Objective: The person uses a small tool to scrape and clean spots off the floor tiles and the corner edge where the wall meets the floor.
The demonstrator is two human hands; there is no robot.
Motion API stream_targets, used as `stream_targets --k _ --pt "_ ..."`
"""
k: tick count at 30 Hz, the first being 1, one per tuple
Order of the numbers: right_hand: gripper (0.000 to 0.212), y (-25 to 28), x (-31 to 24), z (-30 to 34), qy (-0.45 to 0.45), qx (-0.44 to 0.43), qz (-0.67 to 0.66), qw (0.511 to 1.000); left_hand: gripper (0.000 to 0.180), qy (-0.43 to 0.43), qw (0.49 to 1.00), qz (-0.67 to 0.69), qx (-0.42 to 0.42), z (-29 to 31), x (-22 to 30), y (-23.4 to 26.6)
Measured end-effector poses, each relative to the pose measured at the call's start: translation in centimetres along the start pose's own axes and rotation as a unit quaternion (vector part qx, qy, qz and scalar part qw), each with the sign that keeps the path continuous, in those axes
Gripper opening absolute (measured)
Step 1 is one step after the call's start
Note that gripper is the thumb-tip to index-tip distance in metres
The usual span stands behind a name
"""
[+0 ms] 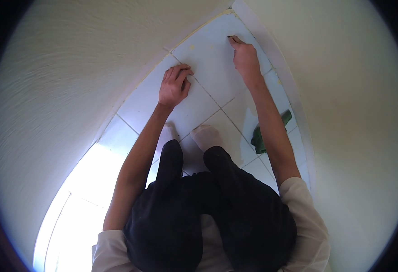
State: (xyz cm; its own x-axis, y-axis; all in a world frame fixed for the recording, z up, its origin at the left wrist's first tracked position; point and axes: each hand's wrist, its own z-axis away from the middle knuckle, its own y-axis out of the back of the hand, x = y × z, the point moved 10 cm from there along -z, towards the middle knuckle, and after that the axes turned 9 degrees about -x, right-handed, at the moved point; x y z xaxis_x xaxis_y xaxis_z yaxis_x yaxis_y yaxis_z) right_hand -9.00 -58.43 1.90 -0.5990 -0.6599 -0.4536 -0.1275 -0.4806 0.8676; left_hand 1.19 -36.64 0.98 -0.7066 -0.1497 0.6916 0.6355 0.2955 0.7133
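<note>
My right hand is closed, thumb and fingers pinched around a small dark object whose tip shows just past the fingertips. It is low over a pale tile near the far corner, and the object's kind is too small to tell. My left hand holds nothing. Its fingers are loosely bent and apart, with the fingertips at the tiled floor beside a grout line. A crumpled green cloth lies on the floor, partly hidden under my right forearm.
Cream walls close in on both sides and meet at the far corner. A pale baseboard runs along the right wall. Yellowish spots mark the tiles. My feet stand between my arms; bright light falls at lower left.
</note>
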Motion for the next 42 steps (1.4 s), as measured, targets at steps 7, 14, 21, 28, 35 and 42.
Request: stream_targets --k 7,14,21,28,35,42 --pt "0.048 1.0 -2.4 -0.1 0.031 0.088 0.055 0.994 0.031 0.007 1.000 -0.002 -0.003 0.1 -0.4 0.3" --pt "0.050 0.7 -2.8 -0.7 -0.035 -0.009 0.072 0.997 0.028 0.002 1.000 -0.012 0.014 0.2 -0.2 0.8" --pt "0.036 0.0 -1.5 -1.1 -0.053 -0.061 0.056 0.995 0.029 0.007 1.000 -0.008 0.000 0.4 -0.2 0.6" --pt "0.052 -0.5 -0.8 -1.2 -0.133 -0.166 0.027 0.977 0.029 0.009 1.000 -0.021 0.005 0.7 -0.4 0.8" --pt "0.034 0.4 0.1 -1.0 0.004 -0.007 0.041 0.999 0.029 0.007 1.000 0.000 -0.002 0.1 -0.1 0.2" --pt "0.051 0.7 0.6 -1.9 -0.037 -0.060 0.016 0.997 0.030 0.005 1.000 0.000 0.003 -0.2 -0.2 0.3"
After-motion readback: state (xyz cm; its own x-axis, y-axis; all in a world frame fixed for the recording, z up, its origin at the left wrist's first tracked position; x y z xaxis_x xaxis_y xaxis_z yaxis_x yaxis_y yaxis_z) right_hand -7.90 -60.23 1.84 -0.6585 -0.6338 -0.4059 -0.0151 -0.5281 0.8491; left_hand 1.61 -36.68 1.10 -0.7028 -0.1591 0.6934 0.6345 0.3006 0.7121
